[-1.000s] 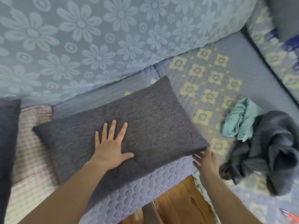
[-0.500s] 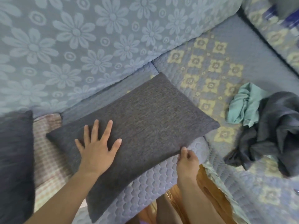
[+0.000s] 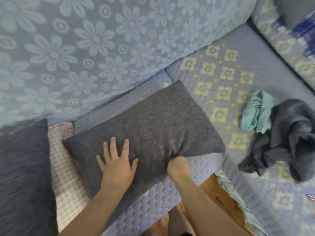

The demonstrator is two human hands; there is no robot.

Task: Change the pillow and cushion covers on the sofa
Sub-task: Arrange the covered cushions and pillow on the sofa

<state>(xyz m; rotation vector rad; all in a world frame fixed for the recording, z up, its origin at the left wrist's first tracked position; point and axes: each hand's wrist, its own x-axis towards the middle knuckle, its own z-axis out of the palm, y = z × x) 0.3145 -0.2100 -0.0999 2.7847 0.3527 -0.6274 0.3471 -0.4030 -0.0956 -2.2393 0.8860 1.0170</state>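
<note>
A dark grey pillow (image 3: 153, 123) lies at an angle on the blue quilted sofa seat (image 3: 226, 79). My left hand (image 3: 117, 164) presses flat on its near left part, fingers spread. My right hand (image 3: 178, 165) grips the pillow's near edge, and the fabric bunches where the fingers curl under it. A crumpled dark grey cover (image 3: 288, 138) and a teal cloth (image 3: 255, 114) lie in a heap on the seat to the right.
Another dark cushion (image 3: 22, 176) lies at the left on a pink checked cloth (image 3: 64, 181). The flowered blue backrest (image 3: 102, 48) rises behind. A second sofa section (image 3: 289, 46) stands at the far right. Wooden floor (image 3: 219, 200) shows below the seat corner.
My right hand moved left from the pillow's right corner along its near edge and took a fistful of it. My left hand slid slightly toward the pillow's left part and stays flat.
</note>
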